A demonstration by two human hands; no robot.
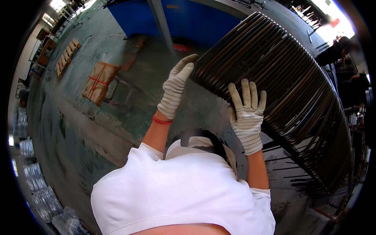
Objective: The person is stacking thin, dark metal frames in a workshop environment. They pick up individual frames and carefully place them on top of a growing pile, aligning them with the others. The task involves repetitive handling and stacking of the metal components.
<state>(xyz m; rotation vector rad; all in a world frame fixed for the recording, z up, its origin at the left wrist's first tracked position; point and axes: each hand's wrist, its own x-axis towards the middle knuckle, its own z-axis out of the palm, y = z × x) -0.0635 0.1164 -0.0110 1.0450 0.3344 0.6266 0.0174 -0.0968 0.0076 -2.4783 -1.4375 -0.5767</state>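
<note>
Tube work: apparently handling the stack of bent metal tubes (270,74), ahead and to the right.
Next move: likely calls for fingers curling around tubing.
Right hand (247,115): grip released, fingers spread over the stack's near edge.
Left hand (178,82): grip unclenched, seemingly empty, beside the stack's left corner; contact unclear.

Smooth, glossy metal bars (284,86)
</note>
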